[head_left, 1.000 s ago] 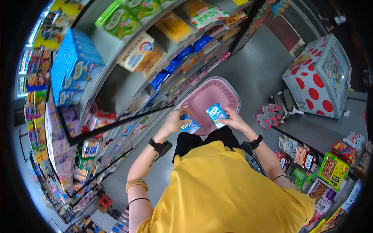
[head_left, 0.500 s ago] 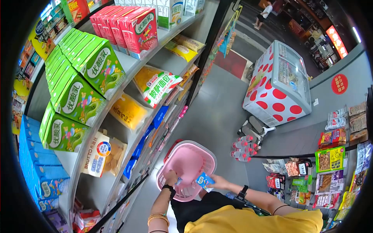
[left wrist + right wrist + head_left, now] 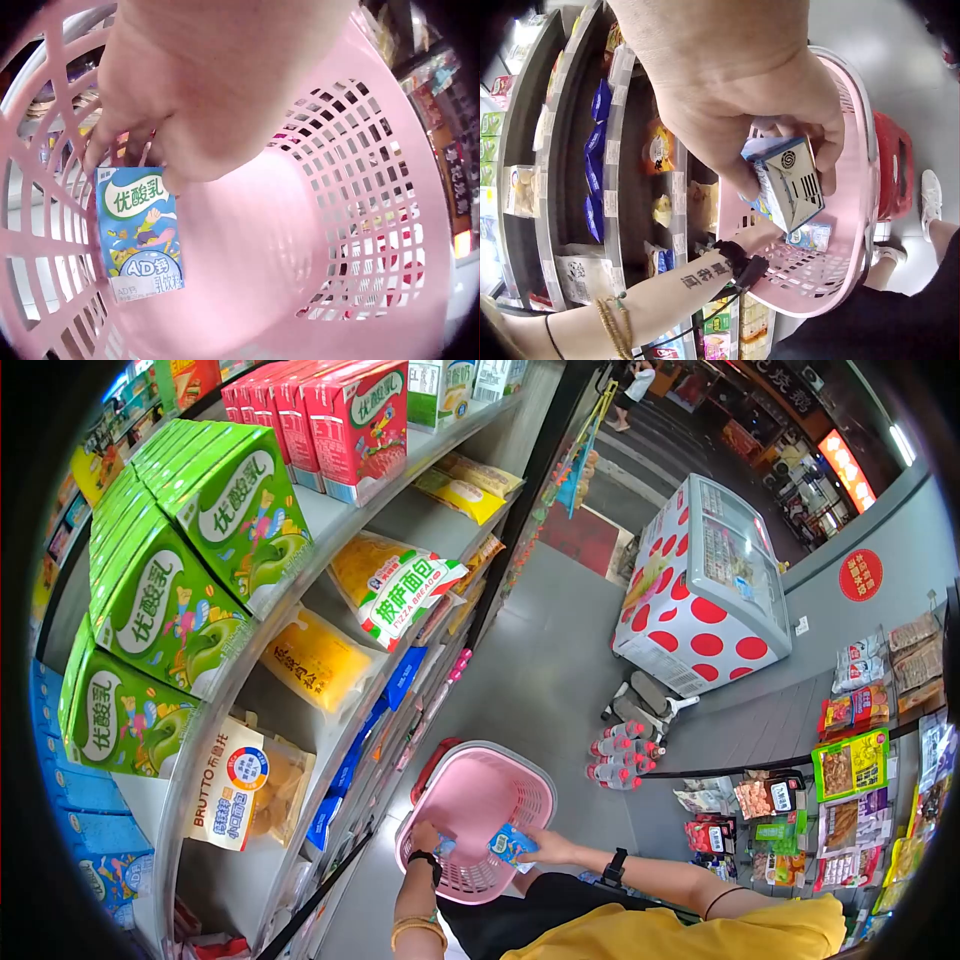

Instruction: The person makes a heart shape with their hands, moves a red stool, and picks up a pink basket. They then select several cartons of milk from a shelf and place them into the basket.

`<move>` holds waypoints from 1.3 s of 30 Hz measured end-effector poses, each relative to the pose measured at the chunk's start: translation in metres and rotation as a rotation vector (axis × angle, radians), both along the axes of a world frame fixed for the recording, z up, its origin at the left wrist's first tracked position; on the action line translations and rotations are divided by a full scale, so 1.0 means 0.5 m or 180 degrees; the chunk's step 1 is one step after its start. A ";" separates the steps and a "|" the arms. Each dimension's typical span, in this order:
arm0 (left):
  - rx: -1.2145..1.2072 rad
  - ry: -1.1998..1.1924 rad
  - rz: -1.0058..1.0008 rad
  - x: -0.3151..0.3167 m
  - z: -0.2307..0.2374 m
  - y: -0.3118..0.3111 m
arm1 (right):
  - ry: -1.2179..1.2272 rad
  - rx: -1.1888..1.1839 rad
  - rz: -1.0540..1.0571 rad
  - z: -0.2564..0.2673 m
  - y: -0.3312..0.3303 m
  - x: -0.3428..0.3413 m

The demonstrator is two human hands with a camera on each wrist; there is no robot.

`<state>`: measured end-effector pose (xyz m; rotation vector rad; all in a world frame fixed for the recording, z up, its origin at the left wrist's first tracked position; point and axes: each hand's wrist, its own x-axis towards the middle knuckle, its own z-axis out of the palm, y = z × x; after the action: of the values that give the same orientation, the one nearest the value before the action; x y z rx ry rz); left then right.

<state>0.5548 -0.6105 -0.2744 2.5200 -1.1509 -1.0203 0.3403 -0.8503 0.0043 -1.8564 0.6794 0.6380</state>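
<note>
A pink plastic basket (image 3: 487, 775) stands in front of the person's legs. Down inside it, my left hand (image 3: 195, 97) grips a blue drink carton (image 3: 139, 232) by its top end, front panel facing the wrist camera, against the slotted wall. My right hand (image 3: 550, 847) holds a second blue drink carton (image 3: 511, 844) over the basket's right rim. In the right wrist view that carton's white end (image 3: 791, 187) faces the camera, thumb on one side and fingers on the other.
Shelves of green drink cartons (image 3: 165, 600), red cartons (image 3: 360, 430) and bagged bread (image 3: 318, 660) rise at the left. A red basket (image 3: 894, 169) sits against the pink one. Bottles (image 3: 622, 753), a red-dotted freezer (image 3: 705, 595) and hanging snack packs (image 3: 850, 765) are to the right.
My left hand has gone from near my lap down into the basket with its carton. The right hand still holds its carton beside the rim. The head view has swung toward the shelves and freezer.
</note>
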 end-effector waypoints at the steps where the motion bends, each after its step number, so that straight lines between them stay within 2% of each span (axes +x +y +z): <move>1: -0.0103 0.0000 0.0284 0.002 -0.014 0.002 | -0.0063 -0.0018 -0.0003 0.000 -0.004 0.006; 2: 0.0303 0.0052 0.0015 0.001 0.008 0.000 | -0.0108 -0.0073 0.0101 -0.004 -0.005 0.008; 4: 0.0025 -0.0346 -0.0013 -0.010 0.053 -0.009 | -0.0214 -0.0161 0.0326 -0.031 -0.010 0.012; 5: -0.0094 -0.0554 -0.0012 -0.021 0.081 -0.011 | -0.0030 0.0202 0.0085 -0.047 -0.016 0.019; 7: 0.0435 0.0351 0.0679 -0.031 0.188 -0.033 | 0.0356 0.0968 -0.0384 -0.073 -0.008 0.031; 8: 0.0326 0.0488 0.0960 -0.039 0.210 -0.029 | 0.0440 0.1124 -0.0647 -0.055 -0.004 0.052; 9: 0.0211 0.0631 0.1241 -0.044 0.232 -0.016 | 0.0506 0.0945 -0.0482 -0.064 0.004 0.063; 11: -0.0288 0.0554 0.1263 -0.065 0.270 0.031 | 0.0669 0.0577 -0.0129 -0.146 0.003 0.081; 13: -0.0567 0.0484 0.1414 -0.078 0.373 0.063 | 0.0496 0.0600 -0.0454 -0.236 0.014 0.069; 14: -0.0882 0.0315 0.1589 -0.096 0.394 0.090 | 0.0283 0.1235 -0.0283 -0.133 0.012 0.110; 15: -0.1124 0.0156 0.1800 -0.124 0.422 0.128 | 0.0161 0.1934 -0.0722 -0.198 0.023 0.098; 16: -0.0751 0.0163 0.1939 -0.135 0.502 0.140 | 0.0005 0.2080 -0.0659 -0.221 0.030 0.103; 17: -0.0744 0.0148 0.2280 -0.166 0.494 0.182 | 0.0269 0.2411 -0.0859 -0.217 0.038 0.105; 18: -0.0786 0.0120 0.2458 -0.182 0.521 0.211 | 0.0228 0.2520 -0.0806 -0.289 0.045 0.102; 19: -0.0863 0.0063 0.2605 -0.215 0.540 0.244 | 0.0563 0.1952 -0.0994 -0.262 0.062 0.131; 20: -0.0727 0.0127 0.2903 -0.258 0.541 0.280 | 0.0346 0.1603 -0.0771 -0.263 0.077 0.158; 21: -0.0620 0.0176 0.3157 -0.284 0.539 0.308 | 0.0691 0.1265 -0.0653 -0.321 0.084 0.164; 22: -0.0513 0.0253 0.3376 -0.320 0.530 0.336 | 0.1010 0.1271 -0.0892 -0.315 0.098 0.181; 25: -0.0110 0.0438 0.3687 -0.441 0.503 0.403 | 0.0993 0.1591 -0.0800 -0.315 0.135 0.217; 26: -0.0030 0.0524 0.3718 -0.471 0.499 0.414 | 0.1018 0.1432 -0.0514 -0.362 0.136 0.219; 29: 0.0128 0.0748 0.3798 -0.545 0.492 0.424 | 0.0776 0.1009 -0.0406 -0.353 0.176 0.271; 33: -0.0005 0.0916 0.3862 -0.577 0.504 0.394 | -0.0292 0.0890 -0.0098 -0.563 0.201 0.251; 34: -0.0063 0.0935 0.3884 -0.579 0.513 0.384 | -0.0265 0.0572 0.0156 -0.613 0.201 0.248; 37: -0.0047 0.0971 0.3989 -0.560 0.545 0.356 | -0.0702 -0.0304 0.0953 -0.639 0.206 0.234; 39: -0.0130 0.0916 0.3940 -0.553 0.555 0.347 | -0.0562 -0.0302 0.1197 -0.635 0.211 0.233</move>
<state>0.2785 -0.4369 0.0034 2.2350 0.4807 -0.8549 0.4567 -0.7449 -0.3131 -2.1218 0.2483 0.6789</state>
